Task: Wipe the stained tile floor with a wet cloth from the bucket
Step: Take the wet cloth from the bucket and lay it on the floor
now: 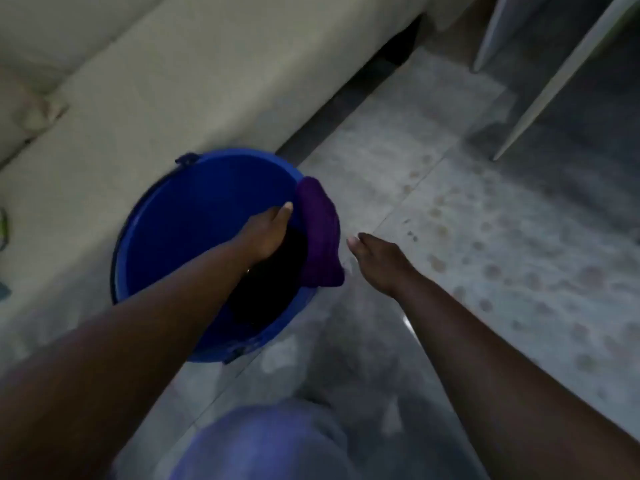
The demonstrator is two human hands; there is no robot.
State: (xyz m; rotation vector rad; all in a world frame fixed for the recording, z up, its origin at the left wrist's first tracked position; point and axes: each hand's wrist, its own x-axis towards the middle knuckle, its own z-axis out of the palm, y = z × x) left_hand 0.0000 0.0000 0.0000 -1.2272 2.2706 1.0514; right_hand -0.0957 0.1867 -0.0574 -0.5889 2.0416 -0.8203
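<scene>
Your left hand (pixel 266 233) reached inside the blue bucket (pixel 166 237) beside the cream sofa (pixel 156 98), grip unclear, purple cloth (pixel 320 233) draped over its rim, your right hand (pixel 377 261) empty, fingers loose, above the stained tile floor (pixel 485 258).

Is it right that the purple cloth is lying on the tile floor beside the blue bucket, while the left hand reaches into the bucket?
Not quite. The head view shows the purple cloth draped over the rim of the blue bucket, not lying on the tile floor. The rest holds: the left hand does reach into the bucket.
</scene>
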